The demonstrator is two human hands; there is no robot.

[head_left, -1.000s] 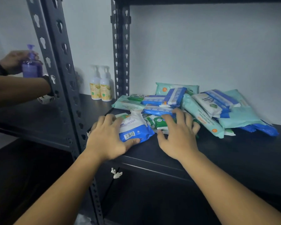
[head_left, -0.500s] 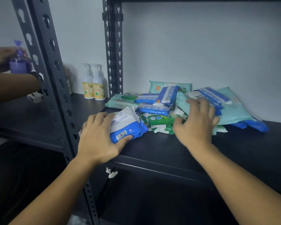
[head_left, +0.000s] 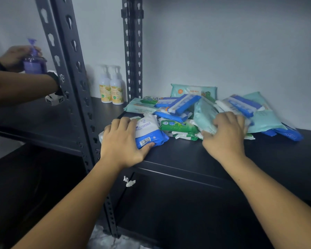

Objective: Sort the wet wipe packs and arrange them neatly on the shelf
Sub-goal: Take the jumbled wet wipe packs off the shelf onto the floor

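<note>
A jumbled pile of wet wipe packs lies on the black shelf [head_left: 196, 159]. My left hand [head_left: 122, 142] grips a white-and-blue pack [head_left: 147, 133] at the pile's left front, thumb under its barcode edge. My right hand [head_left: 224, 135] has closed on a pale teal pack [head_left: 204, 115] in the middle of the pile. Between the hands lies a green pack [head_left: 178, 125]. Blue-striped packs [head_left: 178, 105] sit on top behind, and one teal pack [head_left: 193, 90] leans against the wall. More teal and blue packs [head_left: 266, 119] spread to the right.
Two white pump bottles [head_left: 111, 88] stand at the back left by the upright post [head_left: 133, 49]. Another person's hand [head_left: 16, 58] holds a purple bottle [head_left: 34, 63] over the neighbouring shelf at left. A slanted shelf post [head_left: 70, 78] crosses in front.
My right hand moved from the green packs rightward and took hold of the pale teal pack. My left hand stayed on the white-and-blue pack.
</note>
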